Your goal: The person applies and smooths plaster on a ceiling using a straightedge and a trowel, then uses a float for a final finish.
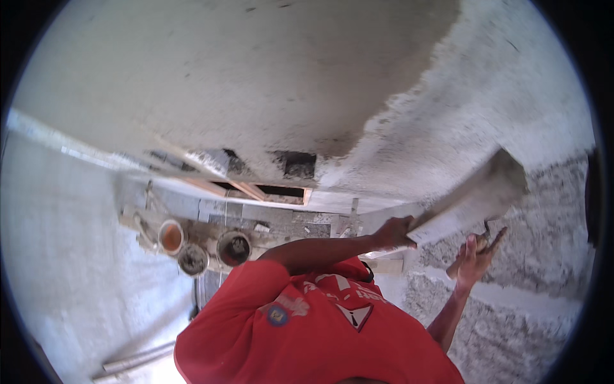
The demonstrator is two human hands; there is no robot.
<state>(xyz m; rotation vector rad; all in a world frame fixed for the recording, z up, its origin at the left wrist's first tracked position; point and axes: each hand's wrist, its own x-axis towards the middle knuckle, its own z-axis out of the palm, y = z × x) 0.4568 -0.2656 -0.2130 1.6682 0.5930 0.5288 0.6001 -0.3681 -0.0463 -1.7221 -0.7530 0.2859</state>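
My left hand [392, 234] is closed round the lower end of a long grey board [470, 200], which slants up to the right in front of the wall. Wet-looking grey plaster darkens the board's far end. Just below the board, my right hand [472, 261] has its thumb up and a finger stretched out. It holds a small tool with a thin bent metal neck [487, 226], which looks like a trowel; its blade is not clearly visible. Ahead, the wall [256, 77] carries smooth damp plaster, darker toward a ragged edge beside a paler surface.
Buckets [234, 248] stand on a plank platform [272, 233] at the lower left, one with orange inside. A square hole [299, 164] and a wooden frame [307, 195] sit low in the wall. Rough unsmoothed wall [537, 224] lies to my right.
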